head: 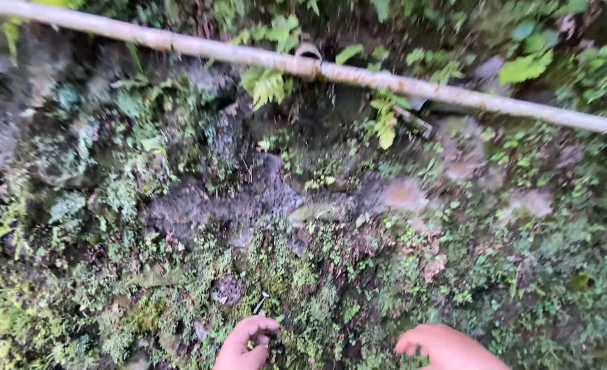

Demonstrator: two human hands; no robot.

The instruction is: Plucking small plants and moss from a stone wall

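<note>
Both hands sit at the bottom edge: my left hand (244, 344) curls narrow, fingers bent in toward the palm, pinching at small weeds (296, 329) in the mossy ground; whether it grips anything I cannot tell. My right hand (444, 347) lies knuckles-up just beside it, fingers loosely bent on the greenery. Beyond the fingertips, rough grey stone (262, 199) shows through. Farthest off, a pale, smooth pole (358, 74) crosses above ferns (268, 85).

Rough mossy stone wall (180, 205), smooth matt pale pipe (385, 81), metal clamp (308, 50)
</note>
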